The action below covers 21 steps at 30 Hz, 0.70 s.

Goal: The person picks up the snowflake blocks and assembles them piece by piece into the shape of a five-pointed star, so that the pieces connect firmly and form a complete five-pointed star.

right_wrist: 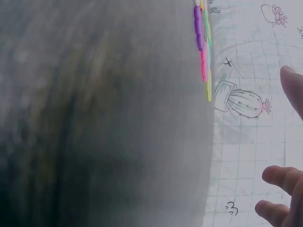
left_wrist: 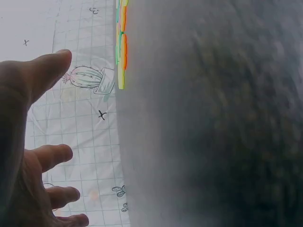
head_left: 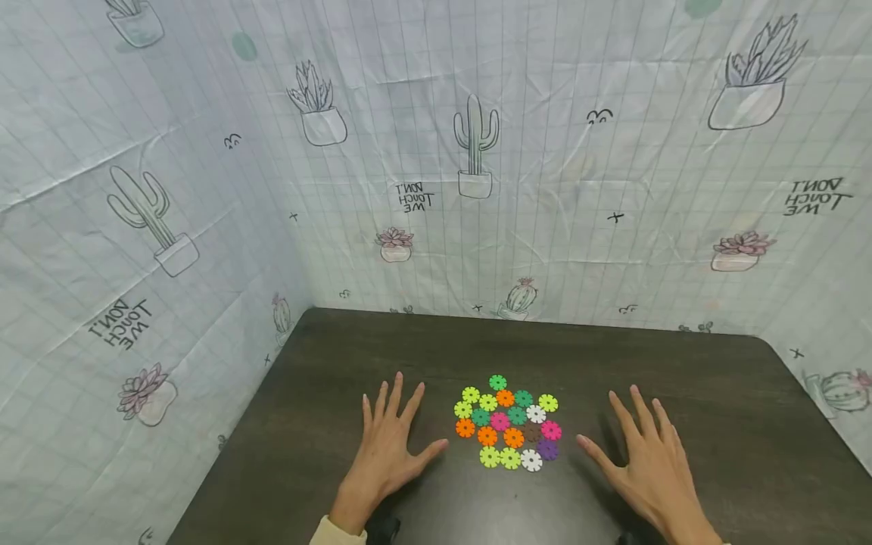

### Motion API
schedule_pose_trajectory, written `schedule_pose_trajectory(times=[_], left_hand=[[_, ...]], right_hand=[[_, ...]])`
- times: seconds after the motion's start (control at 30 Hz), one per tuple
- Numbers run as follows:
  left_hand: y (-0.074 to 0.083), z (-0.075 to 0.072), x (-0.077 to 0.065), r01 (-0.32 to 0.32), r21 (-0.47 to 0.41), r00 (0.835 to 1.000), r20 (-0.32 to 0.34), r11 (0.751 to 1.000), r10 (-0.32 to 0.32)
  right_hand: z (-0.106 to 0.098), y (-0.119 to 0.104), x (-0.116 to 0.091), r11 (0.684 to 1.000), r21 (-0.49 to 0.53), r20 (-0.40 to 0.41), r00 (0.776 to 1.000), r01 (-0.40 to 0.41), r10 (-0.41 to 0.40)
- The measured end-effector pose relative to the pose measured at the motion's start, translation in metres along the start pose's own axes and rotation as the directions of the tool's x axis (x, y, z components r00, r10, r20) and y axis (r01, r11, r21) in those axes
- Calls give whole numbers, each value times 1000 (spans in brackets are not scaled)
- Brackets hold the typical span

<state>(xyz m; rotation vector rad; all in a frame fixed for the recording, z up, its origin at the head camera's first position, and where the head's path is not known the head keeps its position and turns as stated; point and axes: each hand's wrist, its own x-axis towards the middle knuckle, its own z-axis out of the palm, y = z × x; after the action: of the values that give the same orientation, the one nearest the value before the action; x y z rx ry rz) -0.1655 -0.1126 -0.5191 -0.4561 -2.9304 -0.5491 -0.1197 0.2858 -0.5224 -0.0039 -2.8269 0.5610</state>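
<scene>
Several flat, notched plastic discs (head_left: 499, 421) in yellow-green, orange, green, pink, white, brown and purple lie in a loose cluster on the dark table. My left hand (head_left: 384, 450), fingers spread and holding nothing, is to the left of the cluster. To the right of it is my right hand (head_left: 650, 469), also spread with nothing in it. Neither hand touches a disc. In the left wrist view the discs (left_wrist: 122, 47) appear edge-on beyond the thumb. The right wrist view shows a thin edge-on row of discs (right_wrist: 203, 52), purple, pink and yellow among them.
The dark wooden table (head_left: 381, 341) has rounded far corners. A pale cloth (head_left: 545, 166) printed with potted cacti and a grid hangs behind it and along both sides. Small dark objects at the wrists show at the bottom edge of the head view.
</scene>
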Motion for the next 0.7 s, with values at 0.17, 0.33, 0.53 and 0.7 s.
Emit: schedule_pose_trajectory(times=[0.17, 0.33, 0.53, 0.7], left_hand=[[-1, 0, -2, 28, -18, 999, 29, 999, -28], [1, 1, 1, 13, -67, 1000, 13, 998, -13], [6, -2, 2, -42, -36, 994, -100, 998, 38], [11, -4, 5, -97, -77, 980, -183, 992, 81]], right_hand=[[0, -3, -1, 1000, -1, 19, 1000, -3, 3], [-2, -5, 2, 1000, -17, 5, 1000, -7, 7], [-6, -9, 3, 1000, 9, -58, 998, -25, 26], [-7, -13, 5, 999, 29, -95, 994, -43, 46]])
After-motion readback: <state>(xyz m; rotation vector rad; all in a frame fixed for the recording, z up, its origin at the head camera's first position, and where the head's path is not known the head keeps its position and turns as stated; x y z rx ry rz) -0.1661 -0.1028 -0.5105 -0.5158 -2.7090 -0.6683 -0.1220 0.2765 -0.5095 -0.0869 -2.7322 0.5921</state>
